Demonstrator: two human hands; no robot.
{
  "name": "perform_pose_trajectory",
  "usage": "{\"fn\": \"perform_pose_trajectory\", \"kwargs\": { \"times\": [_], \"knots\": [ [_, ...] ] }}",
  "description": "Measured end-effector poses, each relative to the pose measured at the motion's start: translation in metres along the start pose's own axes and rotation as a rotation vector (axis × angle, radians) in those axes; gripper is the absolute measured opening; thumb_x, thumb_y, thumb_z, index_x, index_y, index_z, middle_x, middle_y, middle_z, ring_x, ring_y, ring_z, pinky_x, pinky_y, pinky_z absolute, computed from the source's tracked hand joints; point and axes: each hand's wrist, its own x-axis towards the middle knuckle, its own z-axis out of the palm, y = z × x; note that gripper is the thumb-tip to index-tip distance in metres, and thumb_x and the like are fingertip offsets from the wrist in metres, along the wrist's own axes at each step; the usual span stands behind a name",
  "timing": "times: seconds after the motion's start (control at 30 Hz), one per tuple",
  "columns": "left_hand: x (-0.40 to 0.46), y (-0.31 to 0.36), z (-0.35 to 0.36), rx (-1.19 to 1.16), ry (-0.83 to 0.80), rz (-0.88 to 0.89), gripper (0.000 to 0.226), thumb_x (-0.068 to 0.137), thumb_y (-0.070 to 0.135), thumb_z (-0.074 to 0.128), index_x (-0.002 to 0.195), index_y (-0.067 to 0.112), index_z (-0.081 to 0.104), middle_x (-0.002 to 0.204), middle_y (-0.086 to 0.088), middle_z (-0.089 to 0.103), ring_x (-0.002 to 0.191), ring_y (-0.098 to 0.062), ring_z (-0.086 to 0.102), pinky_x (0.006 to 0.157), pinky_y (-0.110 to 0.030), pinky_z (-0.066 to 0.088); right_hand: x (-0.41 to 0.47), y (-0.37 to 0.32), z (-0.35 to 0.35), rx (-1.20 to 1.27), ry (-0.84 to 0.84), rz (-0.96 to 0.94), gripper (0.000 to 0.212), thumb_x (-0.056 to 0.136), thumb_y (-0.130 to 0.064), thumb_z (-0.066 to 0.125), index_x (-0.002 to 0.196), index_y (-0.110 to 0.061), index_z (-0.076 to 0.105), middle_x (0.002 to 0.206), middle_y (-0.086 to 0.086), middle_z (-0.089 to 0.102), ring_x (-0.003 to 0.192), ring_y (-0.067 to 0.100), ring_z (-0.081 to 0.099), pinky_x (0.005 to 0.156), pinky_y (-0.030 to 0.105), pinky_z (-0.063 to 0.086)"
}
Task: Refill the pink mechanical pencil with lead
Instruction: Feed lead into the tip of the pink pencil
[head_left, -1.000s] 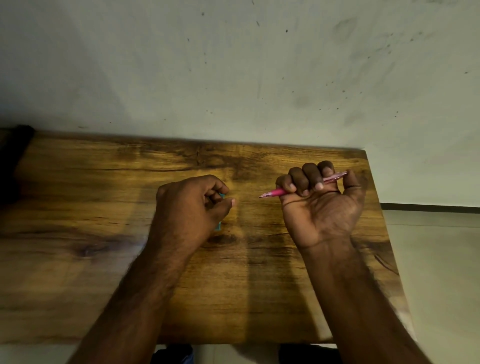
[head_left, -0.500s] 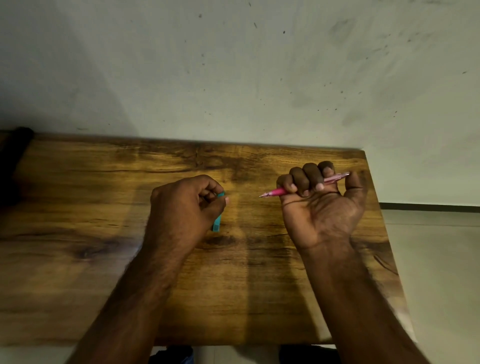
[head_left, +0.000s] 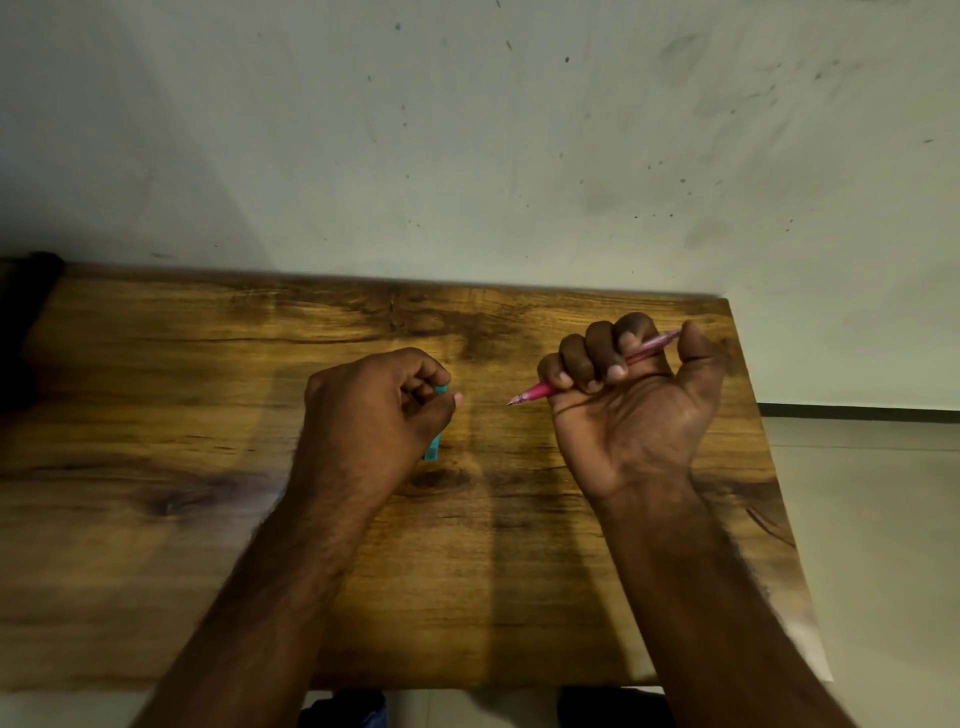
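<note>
My right hand (head_left: 631, 410) is closed in a fist, palm toward me, around the pink mechanical pencil (head_left: 535, 392). The pencil's tip points left toward my other hand and its rear end sticks out by the thumb. My left hand (head_left: 371, 410) is curled around a small teal lead case (head_left: 432, 449); one teal end shows at the fingertips, the other below the thumb. Most of the case is hidden in the hand. A gap of bare wood separates the pencil tip from the left thumb.
Both hands hover over a wooden table (head_left: 156, 395) that stands against a marked pale wall (head_left: 467, 156). The table's right edge runs close to my right forearm, with tiled floor (head_left: 872, 519) beyond it. A dark object (head_left: 26, 312) sits at the table's far left.
My left hand has shifted its hold so that more of the teal case shows below the thumb. My right hand and the pencil have stayed almost still.
</note>
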Motion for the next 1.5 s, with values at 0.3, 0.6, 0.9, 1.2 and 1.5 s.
{"fn": "perform_pose_trajectory", "kwargs": {
  "times": [0.3, 0.6, 0.9, 1.2, 1.5],
  "knots": [
    [0.0003, 0.0008, 0.0007, -0.015, 0.001, 0.003, 0.017, 0.079, 0.042, 0.081, 0.091, 0.032, 0.076, 0.074, 0.019, 0.070, 0.076, 0.006, 0.065, 0.085, -0.040, 0.060, -0.0005, -0.0001, 0.0079, -0.338, -0.089, -0.105, 0.050, 0.099, -0.040, 0.025, 0.067, -0.008, 0.047, 0.054, 0.003, 0.033, 0.054, 0.019, 0.026, 0.056, 0.033, 0.029],
    [0.0003, 0.0003, 0.0018, -0.033, 0.001, 0.006, 0.018, 0.078, 0.046, 0.081, 0.090, 0.036, 0.073, 0.074, 0.022, 0.069, 0.075, 0.007, 0.065, 0.089, -0.048, 0.058, 0.0005, 0.0014, 0.0091, -0.412, -0.105, -0.108, 0.047, 0.096, -0.042, 0.028, 0.069, -0.008, 0.046, 0.056, 0.004, 0.035, 0.056, 0.021, 0.026, 0.056, 0.034, 0.029],
    [0.0002, 0.0009, 0.0021, -0.029, -0.005, 0.013, 0.017, 0.078, 0.043, 0.082, 0.091, 0.034, 0.075, 0.074, 0.019, 0.070, 0.073, 0.005, 0.066, 0.087, -0.046, 0.059, 0.0003, -0.0001, 0.0091, -0.364, -0.109, -0.077, 0.041, 0.090, -0.045, 0.037, 0.066, -0.012, 0.039, 0.056, 0.004, 0.025, 0.057, 0.019, 0.021, 0.056, 0.035, 0.026],
    [-0.0004, 0.0016, 0.0017, -0.013, -0.007, 0.020, 0.016, 0.078, 0.042, 0.082, 0.090, 0.032, 0.075, 0.073, 0.019, 0.069, 0.075, 0.005, 0.065, 0.082, -0.038, 0.061, 0.0004, 0.0015, 0.0085, -0.300, -0.103, -0.046, 0.047, 0.097, -0.043, 0.029, 0.065, -0.011, 0.040, 0.056, 0.003, 0.027, 0.055, 0.018, 0.024, 0.057, 0.034, 0.028],
    [-0.0005, 0.0015, 0.0018, -0.025, -0.004, 0.008, 0.016, 0.078, 0.042, 0.081, 0.090, 0.033, 0.076, 0.072, 0.020, 0.069, 0.081, 0.009, 0.064, 0.087, -0.043, 0.059, -0.0005, -0.0013, 0.0013, -0.059, -0.067, -0.004, 0.047, 0.098, -0.050, 0.028, 0.067, -0.015, 0.037, 0.059, 0.000, 0.025, 0.058, 0.016, 0.021, 0.060, 0.034, 0.026]
  ]
}}
